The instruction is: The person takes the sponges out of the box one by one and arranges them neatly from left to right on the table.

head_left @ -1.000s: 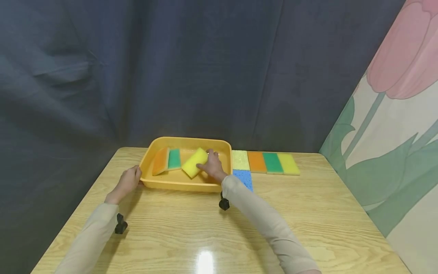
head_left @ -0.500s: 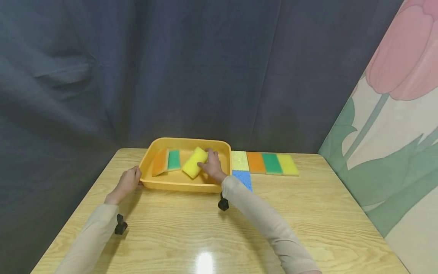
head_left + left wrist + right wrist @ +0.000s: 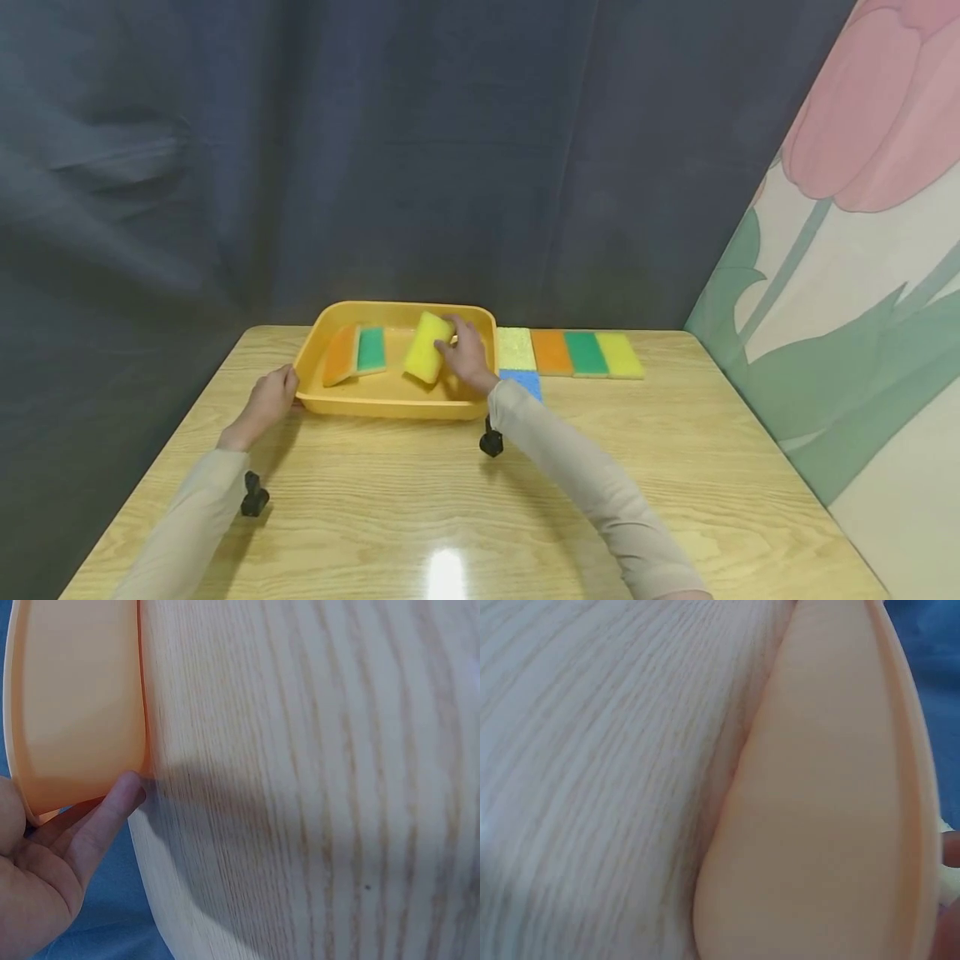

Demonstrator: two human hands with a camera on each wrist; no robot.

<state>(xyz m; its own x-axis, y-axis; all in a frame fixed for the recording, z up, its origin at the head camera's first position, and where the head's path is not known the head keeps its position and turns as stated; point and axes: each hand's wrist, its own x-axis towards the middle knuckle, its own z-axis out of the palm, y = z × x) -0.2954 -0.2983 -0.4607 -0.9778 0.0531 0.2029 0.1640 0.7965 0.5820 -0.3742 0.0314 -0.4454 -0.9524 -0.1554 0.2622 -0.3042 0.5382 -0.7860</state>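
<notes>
My left hand (image 3: 264, 404) grips the left end of a yellow-orange plastic tray (image 3: 393, 408). In the left wrist view, fingers (image 3: 105, 821) reach under the tray's edge and the thumb lies at its rim. Inside the tray, my right hand (image 3: 467, 357) holds a yellow sponge (image 3: 429, 346) by its right side, and the sponge stands tilted. An orange sponge (image 3: 341, 354) leans at the tray's left, beside a green sponge (image 3: 371, 350). The right wrist view mostly shows the tray's outer wall (image 3: 817, 787), which hides most of that hand.
Right of the tray, a row on the wooden table (image 3: 360, 500) has a pale yellow sponge (image 3: 516, 348), an orange one (image 3: 551, 352), a green one (image 3: 587, 352) and a yellow one (image 3: 619, 354). A blue sponge (image 3: 525, 382) lies in front. A dark curtain (image 3: 450, 167) hangs behind.
In my right hand the yellow sponge has tipped up to stand steeper. The left hand keeps its hold on the tray. The whole head view has shifted slightly.
</notes>
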